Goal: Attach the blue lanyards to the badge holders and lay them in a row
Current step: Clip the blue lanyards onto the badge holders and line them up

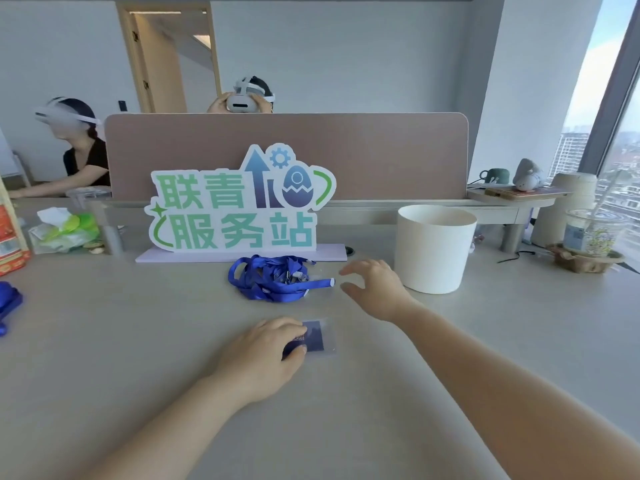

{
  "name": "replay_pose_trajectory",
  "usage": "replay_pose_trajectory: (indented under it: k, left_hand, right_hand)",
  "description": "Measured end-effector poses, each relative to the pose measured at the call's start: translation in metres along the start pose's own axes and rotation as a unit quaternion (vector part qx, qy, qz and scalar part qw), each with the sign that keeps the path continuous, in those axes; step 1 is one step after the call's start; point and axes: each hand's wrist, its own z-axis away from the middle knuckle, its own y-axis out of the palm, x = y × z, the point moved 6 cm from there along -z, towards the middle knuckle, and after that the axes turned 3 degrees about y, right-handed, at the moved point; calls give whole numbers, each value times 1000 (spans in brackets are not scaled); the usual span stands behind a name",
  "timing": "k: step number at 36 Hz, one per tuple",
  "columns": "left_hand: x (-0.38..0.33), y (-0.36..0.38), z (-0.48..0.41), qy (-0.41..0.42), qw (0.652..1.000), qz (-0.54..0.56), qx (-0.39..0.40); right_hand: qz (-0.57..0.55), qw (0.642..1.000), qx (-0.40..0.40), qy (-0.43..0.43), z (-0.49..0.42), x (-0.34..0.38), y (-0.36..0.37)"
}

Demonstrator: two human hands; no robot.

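Note:
A tangled pile of blue lanyards (273, 278) with metal clips lies on the grey desk in front of a cut-out sign. A clear badge holder (320, 336) with a dark card inside lies flat nearer to me. My left hand (263, 355) rests on the holder's left part, thumb and fingers pinching its edge. My right hand (375, 289) hovers just right of the lanyard pile, fingers spread, holding nothing. More blue lanyard material (8, 306) shows at the far left edge.
A white round tub (434, 247) stands right of my right hand. The cut-out sign (239, 202) on a pale base stands behind the lanyards before a brown divider (363, 154). Tissues, a red packet and a cup clutter the sides. Two persons sit beyond.

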Motion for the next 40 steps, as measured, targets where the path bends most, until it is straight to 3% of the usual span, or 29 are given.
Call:
replay_pose_trajectory:
  k: [4,8,16,20,26,31,33,35,37,40]
  left_hand:
    - [40,-14,24,-38,999,-1,-12]
    - [59,-21,24,-63,997,40,-34]
    - [68,-15,13,-51,997,37,-48]
    - [67,-13,15,-57,998,20,-30]
    - [64,-15,16,-51,998,9,-37]
    - [68,-13,15,-67,997,39,-25]
    - [69,-12,15,-71,996,44,-28]
    - [68,-12,14,-72,996,49,-29]
    - [68,-11,13,-72,996,50,-24]
    - [68,-10,13,-73,996,48,-19]
  right_hand:
    - [-49,998,39,28,-7,14,30]
    - [-93,993,28,63,-22,26,46]
    - [7,995,-44,94,-29,18,60]
    - [-3,991,-54,123,-37,16,55]
    - [29,990,20,137,-54,30,60]
    - [90,989,8,118,-59,40,62]
    - [32,992,-22,122,-60,38,58]
    - [-101,984,-51,137,-59,37,47]
    - [-241,955,-80,152,-56,36,29]
    - [-363,904,-152,168,-51,29,-9]
